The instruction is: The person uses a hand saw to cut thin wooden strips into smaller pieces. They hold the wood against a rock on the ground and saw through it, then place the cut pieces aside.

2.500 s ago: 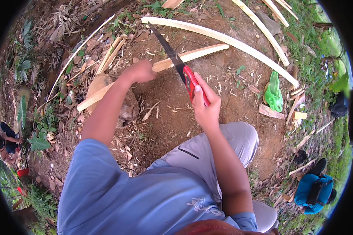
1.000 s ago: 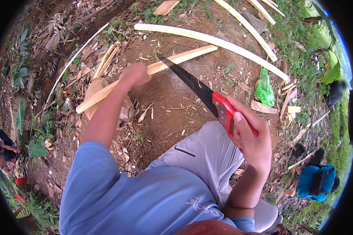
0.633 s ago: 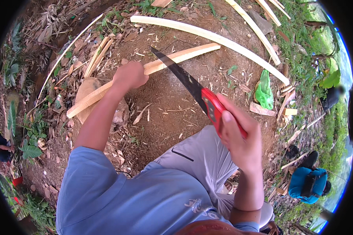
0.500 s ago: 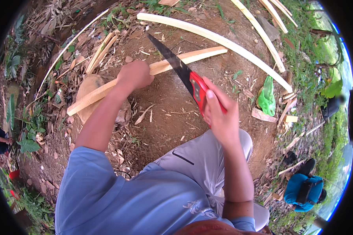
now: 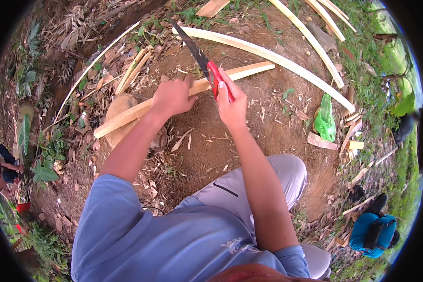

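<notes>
My right hand is wrapped around the red handle of a hand saw. Its dark blade points up and to the left, crossing the wooden strip near the strip's middle. Just left of the blade, my left hand grips the strip, its thumb on the near side and its fingers over the far side. The fingertips are partly hidden. The strip's left part lies on a round log stump, and its right end reaches out over the soil. Whether the teeth touch the wood cannot be made out.
Beyond the strip lies a long pale wooden strip, with more strips at the upper right. A green plastic bag sits on the right near wood offcuts. One person is at lower right, another far left.
My right hand has pushed the saw forward and up-left, so its handle is now close to the strip. My left hand stays on the strip, its thumb now showing. The view has shifted slightly.
</notes>
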Demonstrator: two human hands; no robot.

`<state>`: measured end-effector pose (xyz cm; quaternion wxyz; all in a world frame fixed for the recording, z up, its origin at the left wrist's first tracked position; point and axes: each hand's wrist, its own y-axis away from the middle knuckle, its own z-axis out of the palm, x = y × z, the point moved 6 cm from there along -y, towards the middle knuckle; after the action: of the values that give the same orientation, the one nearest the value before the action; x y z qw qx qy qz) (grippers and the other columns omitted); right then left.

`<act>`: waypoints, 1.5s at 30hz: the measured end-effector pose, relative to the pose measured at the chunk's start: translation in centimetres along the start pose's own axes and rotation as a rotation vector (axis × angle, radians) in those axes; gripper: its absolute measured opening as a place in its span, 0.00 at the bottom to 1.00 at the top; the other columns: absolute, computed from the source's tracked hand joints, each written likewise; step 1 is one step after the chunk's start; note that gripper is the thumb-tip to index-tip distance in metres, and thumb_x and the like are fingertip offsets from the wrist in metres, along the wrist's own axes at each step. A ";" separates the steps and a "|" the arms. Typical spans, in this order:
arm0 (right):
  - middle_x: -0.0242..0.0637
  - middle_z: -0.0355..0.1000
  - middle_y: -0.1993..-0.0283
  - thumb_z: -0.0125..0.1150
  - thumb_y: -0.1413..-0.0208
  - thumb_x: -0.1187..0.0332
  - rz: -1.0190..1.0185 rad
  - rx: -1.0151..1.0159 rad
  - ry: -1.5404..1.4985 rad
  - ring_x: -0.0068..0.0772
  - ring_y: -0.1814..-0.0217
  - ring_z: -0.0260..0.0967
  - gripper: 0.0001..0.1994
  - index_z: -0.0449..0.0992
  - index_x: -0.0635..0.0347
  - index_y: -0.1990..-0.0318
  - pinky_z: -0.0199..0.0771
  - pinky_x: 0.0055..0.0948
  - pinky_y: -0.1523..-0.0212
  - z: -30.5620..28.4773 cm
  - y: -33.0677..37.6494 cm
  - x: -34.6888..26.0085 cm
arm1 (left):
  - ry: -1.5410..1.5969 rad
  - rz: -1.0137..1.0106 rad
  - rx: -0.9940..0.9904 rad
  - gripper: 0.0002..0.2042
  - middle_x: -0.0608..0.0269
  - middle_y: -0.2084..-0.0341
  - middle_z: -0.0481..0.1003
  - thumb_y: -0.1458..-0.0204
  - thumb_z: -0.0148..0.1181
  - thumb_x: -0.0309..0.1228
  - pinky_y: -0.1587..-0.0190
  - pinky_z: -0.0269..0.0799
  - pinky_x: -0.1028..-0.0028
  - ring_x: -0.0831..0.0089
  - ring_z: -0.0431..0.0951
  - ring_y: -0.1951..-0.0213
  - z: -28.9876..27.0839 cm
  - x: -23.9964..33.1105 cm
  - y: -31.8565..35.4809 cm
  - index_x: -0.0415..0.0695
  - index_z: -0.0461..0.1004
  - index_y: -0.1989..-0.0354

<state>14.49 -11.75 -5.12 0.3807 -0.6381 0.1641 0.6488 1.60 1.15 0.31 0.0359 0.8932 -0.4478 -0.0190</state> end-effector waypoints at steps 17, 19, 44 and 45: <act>0.42 0.84 0.48 0.58 0.24 0.67 0.195 -0.076 0.124 0.21 0.51 0.77 0.21 0.76 0.64 0.28 0.77 0.26 0.47 -7.7 9.9 -3.8 | -0.083 -0.206 -0.104 0.15 0.45 0.54 0.87 0.43 0.70 0.37 0.45 0.85 0.55 0.49 0.88 0.50 0.6 0.7 -1.1 0.40 0.87 0.53; 0.38 0.83 0.53 0.58 0.24 0.67 0.201 -0.110 0.247 0.19 0.57 0.74 0.21 0.76 0.63 0.28 0.76 0.25 0.52 -10.5 12.3 -8.3 | -0.081 -0.215 -0.115 0.14 0.44 0.54 0.87 0.42 0.69 0.36 0.45 0.85 0.55 0.48 0.88 0.50 0.5 0.5 -1.0 0.39 0.88 0.54; 0.29 0.76 0.67 0.56 0.23 0.66 0.297 -0.209 0.448 0.14 0.72 0.64 0.20 0.77 0.68 0.31 0.65 0.22 0.69 -11.9 11.2 -19.1 | -0.040 -0.224 -0.070 0.13 0.49 0.62 0.87 0.41 0.64 0.36 0.53 0.87 0.55 0.50 0.90 0.58 1.8 0.2 -1.7 0.43 0.86 0.54; 0.30 0.77 0.66 0.56 0.23 0.66 0.338 -0.167 0.369 0.15 0.69 0.65 0.20 0.77 0.67 0.31 0.67 0.23 0.67 -11.3 11.0 -16.6 | -0.052 -0.215 -0.082 0.13 0.48 0.62 0.87 0.41 0.64 0.36 0.53 0.87 0.55 0.49 0.90 0.58 1.9 0.3 -1.7 0.43 0.86 0.54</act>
<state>12.99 -31.56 6.18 0.1765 -0.7385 0.2807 0.5870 3.06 1.83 -1.70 0.0586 0.9330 -0.3492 -0.0641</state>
